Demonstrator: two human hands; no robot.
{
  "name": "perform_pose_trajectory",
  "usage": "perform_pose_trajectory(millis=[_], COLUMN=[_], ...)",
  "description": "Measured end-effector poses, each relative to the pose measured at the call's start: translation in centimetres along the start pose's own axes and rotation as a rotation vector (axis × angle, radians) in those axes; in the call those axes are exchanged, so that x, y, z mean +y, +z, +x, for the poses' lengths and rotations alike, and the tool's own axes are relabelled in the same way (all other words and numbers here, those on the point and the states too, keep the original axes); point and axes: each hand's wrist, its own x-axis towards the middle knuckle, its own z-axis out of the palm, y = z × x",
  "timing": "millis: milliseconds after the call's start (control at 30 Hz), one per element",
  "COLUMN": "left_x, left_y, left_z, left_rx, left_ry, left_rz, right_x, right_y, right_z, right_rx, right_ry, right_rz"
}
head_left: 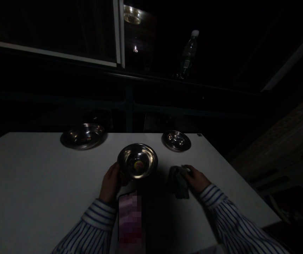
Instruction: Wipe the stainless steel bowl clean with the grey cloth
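1. Two hands out over a white table [30, 187], forearms angled inward from the near side.
2. Left hand [111, 181]: gripping the left rim of a metal bowl [126, 160], mid-table, mouth tipped toward the wearer.
3. Right hand [197, 179]: fingers closed on a dark cloth [178, 181], just right of the bowl.
4. Phone [129, 215] beside the left wrist.
5. Wide dish [82, 135] and small dish [176, 141] near the far edge; wide white surface left of the left arm, narrower strip right.
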Motion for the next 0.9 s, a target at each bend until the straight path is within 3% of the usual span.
perform_pose_trajectory(millis=[133, 233, 400, 600, 767, 900], left_x=[0.5, 0.7, 0.8, 1.1, 1.5, 2.2], left_y=[-0.4, -0.8, -0.9, -1.2, -1.2, 0.1], left_z=[0.1, 0.6, 1.8, 2.5, 2.0, 1.8], left_rx=[0.036, 0.106, 0.089, -0.104, -0.088, -0.076], left_ry=[-0.043, -0.054, -0.069, -0.117, -0.075, -0.068], left_rz=[-0.04, -0.023, 0.0, 0.037, -0.083, -0.174], right_x=[-2.1, -4.7, -8.3, -9.2, -9.5, -10.0], right_y=[-2.0, -2.0, 0.6, 3.4, 2.8, 1.3], right_z=[0.5, 1.5, 3.7, 6.2, 6.9, 7.4], right_rx=[0.021, -0.06, -0.282, -0.493, -0.387, -0.264], right_ry=[-0.057, -0.167, -0.293, -0.279, -0.303, -0.298], right_rz=[-0.128, -0.161, -0.208, -0.211, -0.131, -0.043])
